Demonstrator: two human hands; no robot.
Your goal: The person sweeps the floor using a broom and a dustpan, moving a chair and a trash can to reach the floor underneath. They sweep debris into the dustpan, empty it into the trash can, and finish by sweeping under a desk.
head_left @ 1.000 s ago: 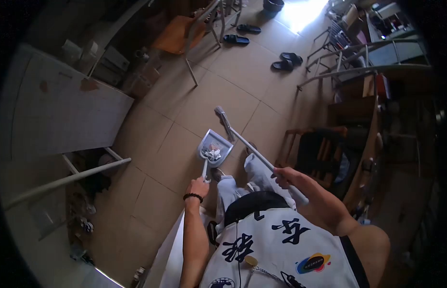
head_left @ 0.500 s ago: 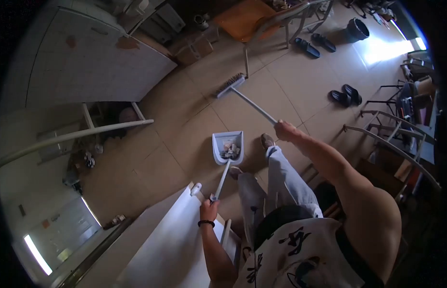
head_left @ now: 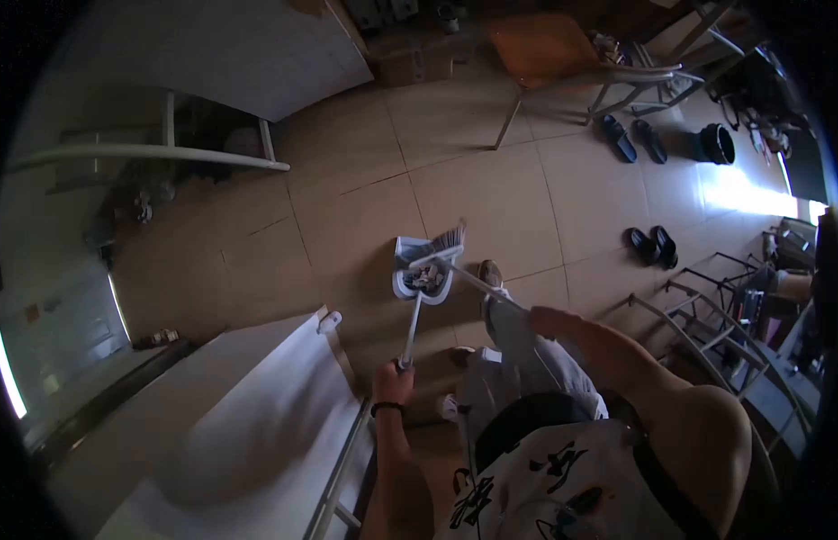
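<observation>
Tiled floor (head_left: 347, 207); left hand (head_left: 394, 382) grips dustpan (head_left: 419, 274) handle, right hand (head_left: 547, 320) grips broom (head_left: 446, 243).

Tiled floor (head_left: 347, 225), dustpan (head_left: 417, 273) with litter resting on it, two pairs of dark slippers (head_left: 651, 245) (head_left: 631, 139), black bucket (head_left: 714, 144), orange-seated chair (head_left: 545, 63), white bench (head_left: 257, 405) at lower left

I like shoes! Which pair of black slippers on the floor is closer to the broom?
The pair lying right of the broom, alone on the tiles. The other pair lies farther off, beside the black bucket.
</observation>
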